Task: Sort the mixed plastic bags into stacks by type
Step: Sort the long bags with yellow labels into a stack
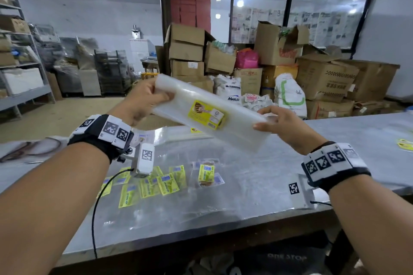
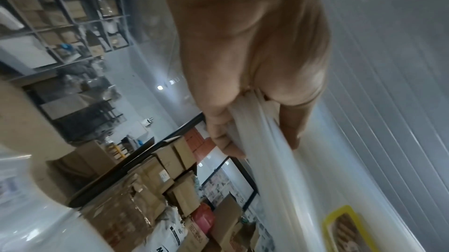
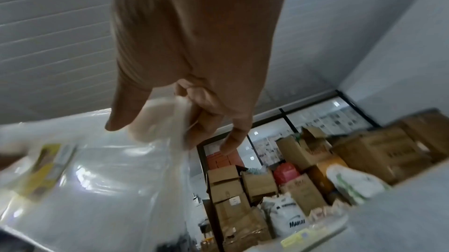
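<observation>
Both hands up over the table; left hand and right hand each pinch an end of the bag stack, probably squaring it; loose bags wait below.

two hands: the left hand and the right hand. one held bundle of clear bags with one yellow label. on the desk, roughly eight small yellow-labelled bags, overlapping, exact count unclear.
</observation>
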